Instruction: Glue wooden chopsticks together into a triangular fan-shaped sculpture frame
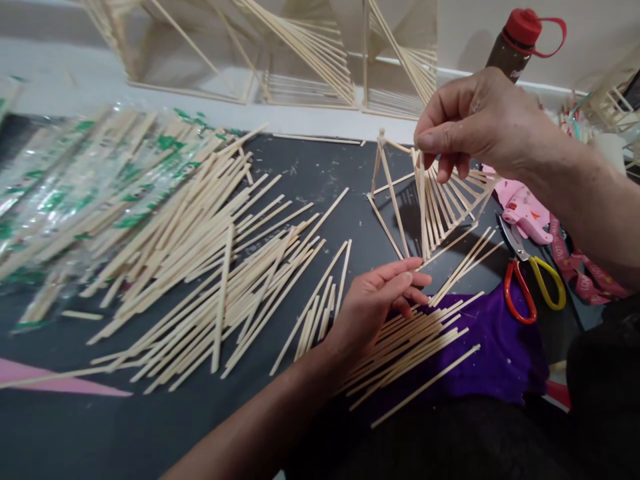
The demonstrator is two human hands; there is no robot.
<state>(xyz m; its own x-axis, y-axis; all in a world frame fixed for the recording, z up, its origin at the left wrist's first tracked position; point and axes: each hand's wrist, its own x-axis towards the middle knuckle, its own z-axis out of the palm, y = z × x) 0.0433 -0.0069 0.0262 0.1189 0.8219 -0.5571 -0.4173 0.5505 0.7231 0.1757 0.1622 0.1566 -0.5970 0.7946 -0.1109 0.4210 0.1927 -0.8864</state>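
My right hand [470, 127] is raised at the upper right, thumb and finger pinching the top of a thin wooden stick [423, 207] held nearly upright. This stick stands at the left side of a small frame [387, 170] built of similar sticks, where a fan of slanted sticks [453, 207] spreads to the right. My left hand [373, 300] is low, palm turned inward, fingers stretched toward the frame's front lower edge. Its fingertips are close to the upright stick's foot; whether they touch is unclear. Beneath that hand, several loose sticks [420, 343] lie on purple cloth [500, 360].
Piles of loose sticks [240, 287] and plastic-wrapped packs [90, 187] cover the left. Scissors [523, 260] with red and yellow handles and a pink glue gun [525, 217] lie at the right. Larger stick structures [310, 53] and a red-capped bottle [513, 50] stand behind.
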